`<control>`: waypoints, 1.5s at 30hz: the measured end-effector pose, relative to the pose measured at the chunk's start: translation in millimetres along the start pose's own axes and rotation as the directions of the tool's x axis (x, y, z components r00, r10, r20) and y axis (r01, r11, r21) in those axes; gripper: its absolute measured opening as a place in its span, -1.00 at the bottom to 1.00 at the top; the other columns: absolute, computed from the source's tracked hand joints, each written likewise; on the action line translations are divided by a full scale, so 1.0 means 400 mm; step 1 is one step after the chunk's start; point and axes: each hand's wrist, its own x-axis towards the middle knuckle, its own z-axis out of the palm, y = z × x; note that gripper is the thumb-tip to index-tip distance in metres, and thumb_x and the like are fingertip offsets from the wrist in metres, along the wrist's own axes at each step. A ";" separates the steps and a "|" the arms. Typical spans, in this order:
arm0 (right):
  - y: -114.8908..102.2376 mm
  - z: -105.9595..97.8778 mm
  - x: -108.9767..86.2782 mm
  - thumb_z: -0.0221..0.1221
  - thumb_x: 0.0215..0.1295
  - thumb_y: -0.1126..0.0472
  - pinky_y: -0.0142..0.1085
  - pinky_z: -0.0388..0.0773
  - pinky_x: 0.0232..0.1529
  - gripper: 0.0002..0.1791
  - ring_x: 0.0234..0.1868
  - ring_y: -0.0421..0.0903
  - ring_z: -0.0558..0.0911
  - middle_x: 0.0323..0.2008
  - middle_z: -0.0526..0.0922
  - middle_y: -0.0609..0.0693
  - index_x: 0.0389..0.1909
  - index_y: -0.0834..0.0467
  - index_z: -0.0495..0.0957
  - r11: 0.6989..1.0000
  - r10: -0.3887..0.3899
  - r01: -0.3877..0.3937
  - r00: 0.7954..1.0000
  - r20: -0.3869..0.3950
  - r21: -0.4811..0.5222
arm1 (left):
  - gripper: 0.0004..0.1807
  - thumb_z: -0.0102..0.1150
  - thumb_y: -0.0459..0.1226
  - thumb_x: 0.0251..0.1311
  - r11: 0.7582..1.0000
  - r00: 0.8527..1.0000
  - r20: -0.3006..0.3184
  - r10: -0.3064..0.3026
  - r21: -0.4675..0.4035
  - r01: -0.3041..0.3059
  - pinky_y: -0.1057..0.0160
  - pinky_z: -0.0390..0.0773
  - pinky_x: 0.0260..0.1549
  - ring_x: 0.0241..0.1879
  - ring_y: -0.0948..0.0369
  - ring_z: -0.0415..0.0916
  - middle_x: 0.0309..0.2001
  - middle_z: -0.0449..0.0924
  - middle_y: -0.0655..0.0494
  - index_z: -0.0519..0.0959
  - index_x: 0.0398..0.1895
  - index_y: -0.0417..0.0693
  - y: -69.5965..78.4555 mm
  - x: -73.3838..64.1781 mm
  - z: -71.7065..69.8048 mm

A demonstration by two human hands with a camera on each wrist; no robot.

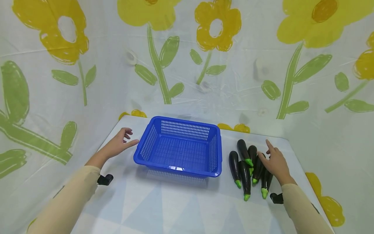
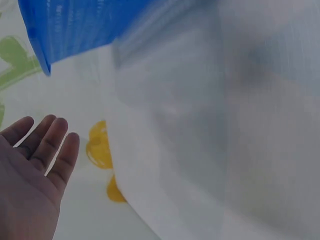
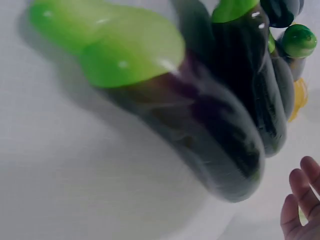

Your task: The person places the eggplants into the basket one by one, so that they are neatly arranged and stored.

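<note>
A blue plastic basket (image 1: pixel 181 151) with slotted sides stands in the middle of the table. Just off its left rim, my left hand (image 1: pixel 117 143) hovers with thumb and fingers spread, holding nothing. In the left wrist view that hand (image 2: pixel 37 175) shows its palm, and part of the basket (image 2: pixel 85 25) is above it. To the basket's right lie several dark eggplants (image 1: pixel 245 178) with green stem ends. My right hand (image 1: pixel 276 164) is over the right side of this group, fingers extended. The right wrist view has an eggplant (image 3: pixel 200 125) up close, the right fingers (image 3: pixel 300 192) apart from it.
The white table (image 1: pixel 152 211) has pale blue triangles. A curtain (image 1: pixel 233 78) with yellow flowers and green leaves hangs behind and at both sides. A black wrist mount (image 1: pixel 105 179) sits by the left sleeve, another (image 1: pixel 277 198) by the right.
</note>
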 end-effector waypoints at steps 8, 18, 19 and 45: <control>0.031 0.000 -0.033 -0.07 0.33 -0.17 0.05 0.46 -0.33 -0.19 -0.18 0.20 0.44 -0.10 0.37 0.31 0.46 0.08 -0.13 0.998 0.036 -0.036 0.999 0.013 0.055 | 0.07 0.27 0.01 0.06 0.994 0.990 0.106 0.089 -0.075 -0.082 -0.23 0.30 0.11 0.29 -0.16 0.10 0.40 -0.04 -0.16 -0.23 0.46 -0.01 0.032 -0.034 0.036; 0.053 0.006 -0.060 -0.06 0.33 -0.11 0.21 0.41 -0.22 -0.24 -0.05 0.32 0.30 0.08 0.19 0.48 0.43 0.16 -0.01 0.995 0.081 -0.082 0.996 0.019 0.062 | 0.29 0.42 0.12 -0.21 0.990 0.982 0.147 0.121 -0.085 -0.110 -0.27 0.28 0.10 0.32 -0.18 0.03 0.45 -0.17 -0.06 -0.26 0.48 0.08 0.043 -0.073 0.058; 0.054 0.007 -0.061 -0.05 0.33 -0.11 0.22 0.39 -0.21 -0.25 -0.04 0.33 0.30 0.09 0.17 0.49 0.42 0.17 0.01 0.994 0.084 -0.085 0.996 0.017 0.062 | 0.30 0.43 0.11 -0.22 0.990 0.981 0.148 0.122 -0.086 -0.110 -0.27 0.27 0.11 0.32 -0.18 0.03 0.45 -0.17 -0.06 -0.26 0.48 0.08 0.043 -0.074 0.059; 0.081 0.034 -0.090 -0.04 0.30 -0.18 0.27 0.38 -0.08 -0.16 0.00 0.36 0.38 0.20 0.02 0.53 0.44 0.16 -0.09 0.963 0.179 -0.217 0.958 0.222 0.159 | 0.25 0.46 0.05 -0.22 0.989 0.973 0.182 0.145 -0.035 -0.141 -0.32 -0.01 0.22 0.43 -0.07 -0.26 0.49 -0.30 0.17 -0.21 0.48 0.28 0.020 -0.075 0.070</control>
